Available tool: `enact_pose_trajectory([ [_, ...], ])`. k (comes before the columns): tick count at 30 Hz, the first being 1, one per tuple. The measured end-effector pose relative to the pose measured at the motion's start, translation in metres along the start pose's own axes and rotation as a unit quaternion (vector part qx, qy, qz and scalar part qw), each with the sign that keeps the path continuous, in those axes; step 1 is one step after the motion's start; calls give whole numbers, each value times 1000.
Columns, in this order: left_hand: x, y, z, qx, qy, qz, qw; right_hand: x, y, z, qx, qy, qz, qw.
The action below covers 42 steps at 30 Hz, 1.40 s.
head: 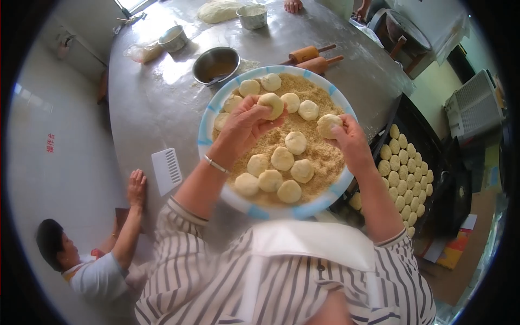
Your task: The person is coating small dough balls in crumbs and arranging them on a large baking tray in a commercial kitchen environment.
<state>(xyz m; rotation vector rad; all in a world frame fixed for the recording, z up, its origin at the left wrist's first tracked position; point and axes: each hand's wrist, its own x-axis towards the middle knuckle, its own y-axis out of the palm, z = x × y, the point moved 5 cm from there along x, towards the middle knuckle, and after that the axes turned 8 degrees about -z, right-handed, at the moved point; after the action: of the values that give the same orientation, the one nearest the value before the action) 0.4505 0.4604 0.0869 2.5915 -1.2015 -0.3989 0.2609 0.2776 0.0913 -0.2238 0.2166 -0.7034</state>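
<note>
A round basin with a blue-and-white rim [208, 124] holds a bed of tan, sesame-like coating [321, 156]. My left hand [250, 122] grips a flattened dough round [271, 105] above the basin's middle. Between the fingers and thumb of my right hand [352, 140] is another dough round [329, 125], held over the right side of the basin. Several pale dough rounds [282, 158] rest on the coating below and between my hands. More of them, such as one dough round [249, 87], lie along the far side.
A black baking tray [422, 134] with rows of coated rounds stands at right. Beyond the basin are two rolling pins [315, 65], a steel bowl [216, 65] and a dough mass [219, 11]. A white slotted scraper [166, 170] lies left, near another person's hand [137, 189].
</note>
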Motion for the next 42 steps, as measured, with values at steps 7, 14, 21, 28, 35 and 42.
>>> enact_pose_trajectory([
  [7,-34,3,2,-275,3,10,961,3,15,-2,397,140,10,907],
  [14,-48,47,30,361,240,-106,895,-14,106,31,215,8,70,974],
  [21,-43,9,27,-237,30,-126,963,-10,104,42,378,105,129,911],
  [28,-50,1,20,-406,-8,-38,913,-14,76,28,444,138,82,882],
  [35,-58,17,21,-381,-42,-42,923,-20,53,13,459,116,104,875],
  [42,-63,42,25,-336,-80,-43,937,-35,23,4,454,106,93,880],
])
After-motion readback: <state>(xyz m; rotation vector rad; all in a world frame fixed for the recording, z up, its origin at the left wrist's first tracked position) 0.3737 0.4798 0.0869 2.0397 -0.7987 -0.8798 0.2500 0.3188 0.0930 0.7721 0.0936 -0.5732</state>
